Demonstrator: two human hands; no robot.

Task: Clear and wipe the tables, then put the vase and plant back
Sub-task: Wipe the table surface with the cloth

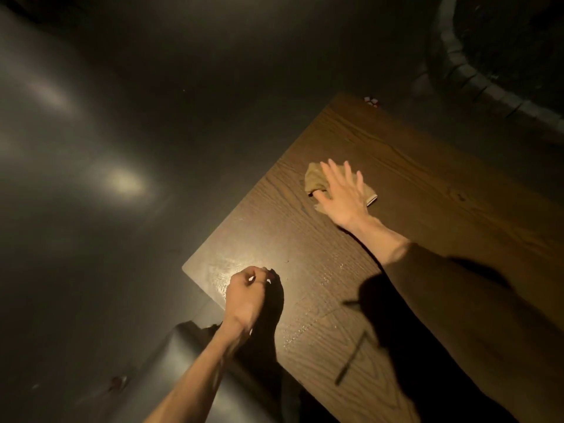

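A dark wooden table (412, 184) runs from the bottom centre toward the upper right. A crumpled tan cloth (314, 178) lies on it near the middle. My right hand (343, 195) presses flat on the cloth with the fingers straight and spread. My left hand (245, 296) hovers over the table's near left corner, curled into a loose fist with nothing visible in it. A wet sheen shows on the wood around that corner. No vase or plant is in view.
A dark glossy floor (91, 148) with light reflections fills the left side. A dark padded seat (195, 367) sits below the table's left corner. A curved brick border (476, 77) arcs at the upper right. Small pale bits (371, 101) lie by the table's far corner.
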